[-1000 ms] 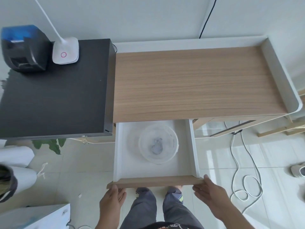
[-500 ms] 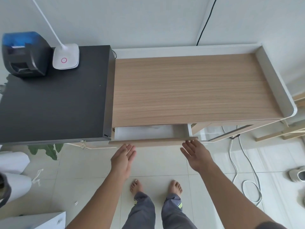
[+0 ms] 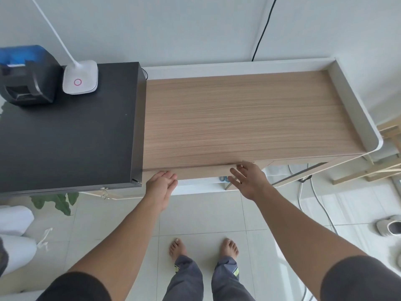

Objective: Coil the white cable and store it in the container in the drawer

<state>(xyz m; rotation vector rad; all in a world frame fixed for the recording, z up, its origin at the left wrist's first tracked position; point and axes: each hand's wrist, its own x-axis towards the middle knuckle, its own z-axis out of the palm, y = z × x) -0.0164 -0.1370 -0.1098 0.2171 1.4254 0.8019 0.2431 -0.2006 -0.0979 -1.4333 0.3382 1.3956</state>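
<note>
1. At the far left a dark printer (image 3: 26, 81) and the white lamp base (image 3: 80, 77) sit on the black cabinet (image 3: 69, 131); neither has any part in this job.

2. The left hand (image 3: 161, 186) presses flat against the left end of the drawer front (image 3: 201, 172), fingers straight and together, gripping nothing.

3. The drawer itself is what has changed. A second ago it stood pulled well out, with the round translucent container plain to see inside; half a second ago only a narrow strip of its white interior showed; now the front lies flush under the edge of the wooden desk top (image 3: 249, 118). The container is shut away inside and cannot be seen (so whether the coiled cable lies in it cannot be checked from here, though a coil-like shape showed through it earlier).

4. The right hand (image 3: 247, 179) has its fingers spread and straight, fingertips at the right end of the drawer front, holding nothing.

5. To the right, a white cable (image 3: 303, 192) trails down from the desk onto the tiled floor (image 3: 206, 209); it seems to be a different lead, not the stored one.

6. My reading: closing the drawer is the last step, and the task looks finished or very nearly so, with only the hands to draw back.
</note>
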